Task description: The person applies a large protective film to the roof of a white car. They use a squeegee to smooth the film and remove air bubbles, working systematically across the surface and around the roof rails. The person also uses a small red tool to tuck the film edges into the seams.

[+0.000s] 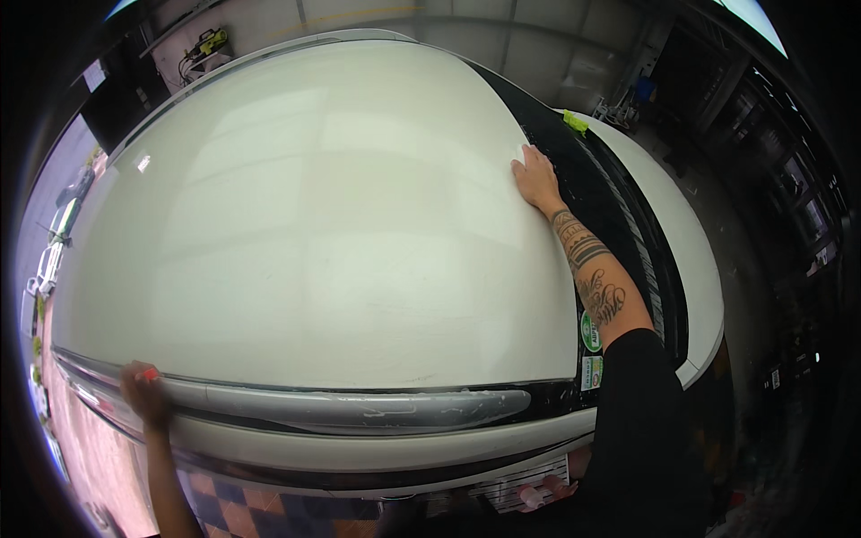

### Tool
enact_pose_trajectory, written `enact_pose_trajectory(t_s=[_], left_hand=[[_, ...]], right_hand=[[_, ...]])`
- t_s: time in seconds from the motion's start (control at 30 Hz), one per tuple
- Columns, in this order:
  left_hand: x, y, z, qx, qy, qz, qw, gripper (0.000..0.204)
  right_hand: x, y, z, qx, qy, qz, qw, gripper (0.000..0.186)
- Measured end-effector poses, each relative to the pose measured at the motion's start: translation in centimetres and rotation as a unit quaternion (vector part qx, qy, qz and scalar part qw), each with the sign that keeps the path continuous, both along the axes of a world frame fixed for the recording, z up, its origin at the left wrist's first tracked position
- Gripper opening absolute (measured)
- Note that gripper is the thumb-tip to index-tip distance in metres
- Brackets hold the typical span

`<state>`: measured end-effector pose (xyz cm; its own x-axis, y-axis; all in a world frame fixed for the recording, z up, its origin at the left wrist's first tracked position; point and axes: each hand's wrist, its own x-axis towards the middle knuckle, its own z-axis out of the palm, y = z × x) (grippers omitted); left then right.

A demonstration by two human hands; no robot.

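The broad white car roof (332, 215) fills the middle, glossy with soft reflections. At its front edge, by the dark windshield (583, 179), my right hand (537, 177) presses down with fingers together over a small whitish piece (520, 152), mostly hidden by the hand. My tattooed right forearm reaches across the glass. Far to the left, my left hand (145, 394) is blurred beside the near roof edge, closed around a small red object (148, 373) whose kind I cannot make out. Between the hands runs a grey roof rail (359, 408) with whitish wet marks.
A yellow-green cloth (575, 122) lies by the far side of the windshield, near the white hood (668, 188). Stickers (591, 372) sit in the near glass corner. A green-and-black machine (208, 43) stands beyond the car. Below shows a checkered floor (242, 502).
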<state>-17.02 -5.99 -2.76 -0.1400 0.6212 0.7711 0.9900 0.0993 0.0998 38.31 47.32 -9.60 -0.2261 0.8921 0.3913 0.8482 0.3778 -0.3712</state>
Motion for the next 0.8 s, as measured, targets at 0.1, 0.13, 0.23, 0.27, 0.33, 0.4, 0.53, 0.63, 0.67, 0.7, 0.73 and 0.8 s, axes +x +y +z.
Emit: enact_pose_trajectory(t_s=[0.1,0.13,0.23,0.27,0.33,0.4,0.53,0.63,0.67,0.7,0.73,0.8], left_hand=[[1.6,0.3,0.5,-0.021,-0.028,-0.024,0.999,0.044],[2.9,0.7,1.5,-0.030,-0.048,-0.030,0.998,0.044],[4.2,0.3,3.3,-0.021,0.015,-0.049,0.998,0.039],[3.5,3.3,2.1,0.010,0.001,-0.123,0.992,0.038],[2.9,-0.1,3.8,-0.023,0.031,-0.061,0.997,0.036],[2.2,2.2,3.7,-0.017,0.034,-0.091,0.995,0.035],[1.5,2.4,3.2,-0.028,0.038,-0.062,0.997,0.034],[0.9,0.8,3.1,-0.040,0.025,-0.033,0.998,0.038],[0.5,0.6,2.9,-0.050,0.023,-0.029,0.998,0.039],[-0.3,-0.5,2.5,-0.058,0.027,-0.017,0.998,0.040],[-1.1,-1.3,2.2,-0.064,0.035,-0.008,0.997,0.040],[-1.3,-1.1,2.0,-0.056,0.045,-0.004,0.997,0.041]], right_hand=[[-1.8,7.2,1.6,-0.127,-0.011,-0.143,0.981,0.052],[-4.8,8.4,2.5,-0.165,-0.010,-0.188,0.968,0.050],[-19.2,9.3,6.2,-0.123,-0.057,-0.103,0.985,0.049],[-18.0,14.2,7.4,-0.041,-0.128,-0.104,0.985,0.048],[-38.7,4.7,9.7,-0.028,-0.040,0.052,0.997,0.047],[-48.9,0.3,10.2,0.053,-0.093,0.211,0.972,0.044],[-60.4,-20.9,11.7,0.060,-0.032,0.521,0.851,0.044],[-56.8,-17.0,12.7,0.019,-0.023,0.550,0.835,0.045],[-53.9,-10.9,11.9,0.061,-0.024,0.451,0.890,0.045],[-49.4,-5.2,11.7,0.016,-0.023,0.379,0.925,0.049],[-43.8,0.9,10.7,0.054,-0.024,0.297,0.953,0.046],[-29.6,8.8,8.2,0.039,-0.022,0.120,0.992,0.050]])
